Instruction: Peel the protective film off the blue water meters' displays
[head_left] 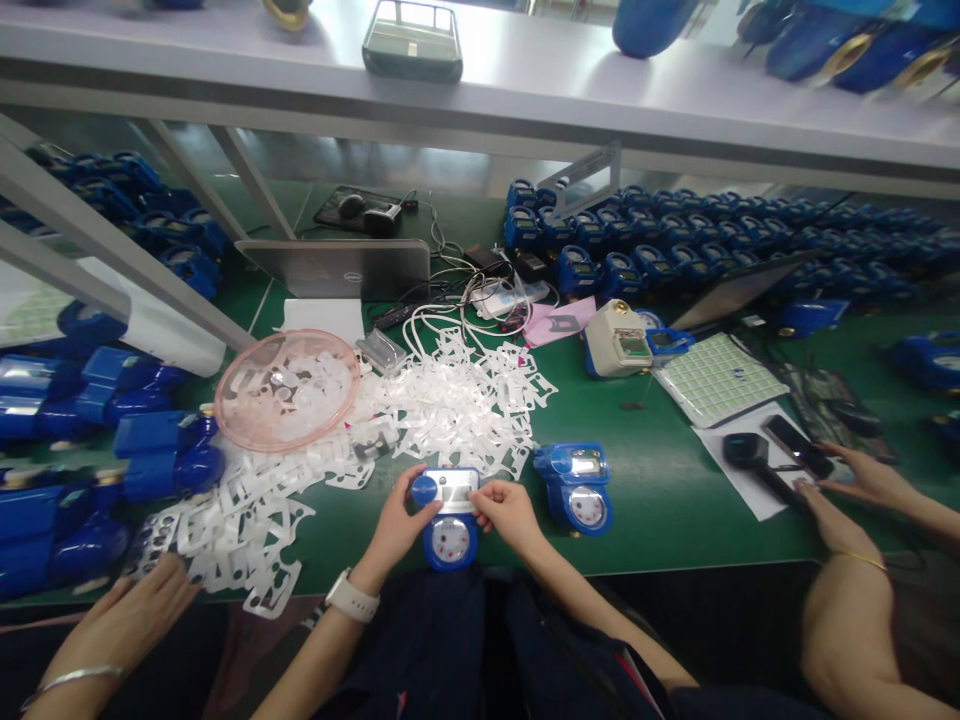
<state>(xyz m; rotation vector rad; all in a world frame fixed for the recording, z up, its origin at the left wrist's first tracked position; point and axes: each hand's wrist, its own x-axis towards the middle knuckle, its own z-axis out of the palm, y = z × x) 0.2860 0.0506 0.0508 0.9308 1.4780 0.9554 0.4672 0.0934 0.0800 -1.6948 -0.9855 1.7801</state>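
Note:
A blue water meter (451, 540) with a round dial and a silver face label (455, 492) is at the table's front edge. My left hand (401, 520), with a white watch on its wrist, grips the meter's left side, thumb near the round blue cap (425, 489). At the label's right edge, the thumb and fingers of my right hand (510, 515) are pinched together; whether a thin piece is between them I cannot tell. A second blue water meter (576, 487) stands just right of my right hand.
White cut-out sheets (465, 400) lie heaped beyond my hands, beside a pink round tray (225, 400). Blue meters crowd the left (161, 450) and back right. Other people's hands are at left (142, 610) and right (862, 480), near a scanner (750, 455). A shelf (525, 95) crosses above.

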